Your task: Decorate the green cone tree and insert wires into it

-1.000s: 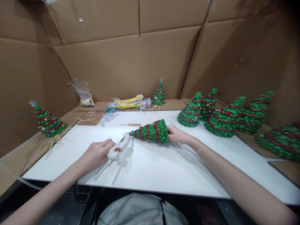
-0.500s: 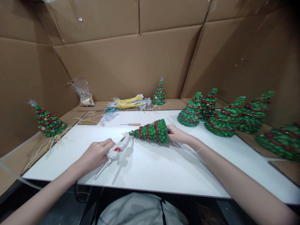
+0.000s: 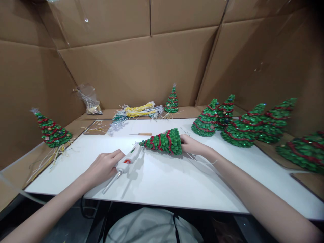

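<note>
My left hand (image 3: 107, 164) is wrapped round a white hot glue gun (image 3: 128, 160), a glue stick poking out of its near end. The gun's far end is at the tip of a small green Christmas tree (image 3: 165, 142) with red garland; whether they touch, I cannot tell. This tree lies on its side, tip pointing left. At its base, my right hand (image 3: 189, 144) grips it, with the fingertips hidden behind or inside the bottom. Thin white wires (image 3: 202, 160) trail out beside that hand. A clear star (image 3: 136, 143) shows partly at the tree's tip.
Beyond the tree, a wooden-handled awl (image 3: 144, 134) lies on the white board (image 3: 162, 189). Bundled yellow and white wires (image 3: 140, 110), clear stars (image 3: 116, 127) and a plastic bag (image 3: 89, 101) are at the back. Decorated trees stand left (image 3: 52, 131), behind (image 3: 172, 101) and right (image 3: 243, 131). Cardboard walls surround everything.
</note>
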A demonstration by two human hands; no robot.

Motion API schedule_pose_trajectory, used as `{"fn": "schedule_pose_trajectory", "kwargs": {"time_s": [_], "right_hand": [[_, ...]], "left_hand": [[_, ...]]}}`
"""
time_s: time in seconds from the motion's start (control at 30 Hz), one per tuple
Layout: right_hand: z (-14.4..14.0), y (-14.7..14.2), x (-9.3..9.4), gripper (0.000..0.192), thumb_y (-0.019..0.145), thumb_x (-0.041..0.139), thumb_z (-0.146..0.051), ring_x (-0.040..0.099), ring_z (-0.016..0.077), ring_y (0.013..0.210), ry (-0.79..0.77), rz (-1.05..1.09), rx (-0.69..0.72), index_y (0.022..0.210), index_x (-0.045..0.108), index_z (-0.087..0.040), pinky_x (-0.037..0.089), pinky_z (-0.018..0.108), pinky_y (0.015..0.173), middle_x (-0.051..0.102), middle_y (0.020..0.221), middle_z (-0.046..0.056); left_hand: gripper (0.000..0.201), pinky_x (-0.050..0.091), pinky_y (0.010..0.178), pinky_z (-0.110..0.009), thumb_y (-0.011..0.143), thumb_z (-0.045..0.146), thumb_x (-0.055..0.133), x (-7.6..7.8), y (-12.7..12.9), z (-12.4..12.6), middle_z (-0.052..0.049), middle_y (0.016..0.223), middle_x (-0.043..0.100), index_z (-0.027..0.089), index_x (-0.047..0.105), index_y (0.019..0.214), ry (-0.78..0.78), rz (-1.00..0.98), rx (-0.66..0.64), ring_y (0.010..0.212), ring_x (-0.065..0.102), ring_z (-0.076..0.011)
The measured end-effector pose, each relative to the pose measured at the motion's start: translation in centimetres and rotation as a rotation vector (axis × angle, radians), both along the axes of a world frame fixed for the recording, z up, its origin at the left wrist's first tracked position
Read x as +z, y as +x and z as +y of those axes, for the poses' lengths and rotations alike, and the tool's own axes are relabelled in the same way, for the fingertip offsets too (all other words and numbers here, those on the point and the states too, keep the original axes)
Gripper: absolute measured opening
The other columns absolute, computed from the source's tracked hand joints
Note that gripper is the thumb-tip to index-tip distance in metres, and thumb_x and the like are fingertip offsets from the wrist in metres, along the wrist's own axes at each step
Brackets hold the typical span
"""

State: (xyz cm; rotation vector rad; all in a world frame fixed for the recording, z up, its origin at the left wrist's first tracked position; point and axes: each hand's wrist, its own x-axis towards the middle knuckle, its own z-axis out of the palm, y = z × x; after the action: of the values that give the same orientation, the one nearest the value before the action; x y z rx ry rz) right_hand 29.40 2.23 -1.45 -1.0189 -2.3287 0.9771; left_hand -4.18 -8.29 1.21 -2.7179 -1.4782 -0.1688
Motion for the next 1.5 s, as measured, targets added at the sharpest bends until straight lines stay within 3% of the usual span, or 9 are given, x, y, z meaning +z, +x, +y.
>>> {"fn": "schedule_pose_trajectory", "kwargs": {"time_s": [0.27, 0.67, 1.33, 1.5], "right_hand": [[0.05, -0.07, -0.13, 0.018, 0.069, 0.046, -0.022, 0.056, 0.0192, 0.069, 0.005, -0.010, -0.020, 0.073, 0.060, -0.011, 0.045, 0.028, 0.063, 0.064, 0.072, 0.003], [-0.10, -0.20, 0.04, 0.020, 0.069, 0.044, -0.021, 0.058, 0.0206, 0.073, 0.010, -0.002, -0.004, 0.074, 0.061, -0.011, 0.045, 0.028, 0.064, 0.066, 0.078, 0.006], [0.05, -0.20, 0.02, 0.021, 0.068, 0.045, -0.022, 0.058, 0.0218, 0.074, -0.007, -0.011, -0.015, 0.075, 0.061, -0.010, 0.046, 0.030, 0.067, 0.067, 0.077, 0.006], [-0.05, -0.11, 0.05, 0.023, 0.068, 0.045, -0.020, 0.059, 0.0214, 0.075, 0.001, 0.013, -0.006, 0.078, 0.063, -0.011, 0.046, 0.028, 0.067, 0.068, 0.082, 0.005]], "left_hand": [[0.038, 0.044, 0.067, -0.023, 0.065, 0.001, 0.038, -0.31, -0.12, 0.25, -0.003, 0.093, 0.057, 0.022, 0.051, 0.094, 0.017, -0.004, -0.008, 0.079, 0.060, -0.0169], [0.035, 0.043, 0.067, -0.023, 0.069, 0.001, 0.037, -0.45, -0.50, 0.20, -0.003, 0.095, 0.057, 0.022, 0.050, 0.094, 0.024, 0.006, -0.006, 0.080, 0.060, -0.0169], [0.039, 0.043, 0.066, -0.024, 0.062, 0.000, 0.036, -0.37, -0.10, 0.28, -0.003, 0.095, 0.058, 0.020, 0.049, 0.092, 0.018, 0.046, -0.014, 0.079, 0.060, -0.0176], [0.035, 0.043, 0.068, -0.025, 0.068, 0.002, 0.035, -0.50, -0.38, 0.25, -0.004, 0.096, 0.058, 0.020, 0.050, 0.094, 0.015, 0.058, 0.000, 0.082, 0.061, -0.0184]]}}
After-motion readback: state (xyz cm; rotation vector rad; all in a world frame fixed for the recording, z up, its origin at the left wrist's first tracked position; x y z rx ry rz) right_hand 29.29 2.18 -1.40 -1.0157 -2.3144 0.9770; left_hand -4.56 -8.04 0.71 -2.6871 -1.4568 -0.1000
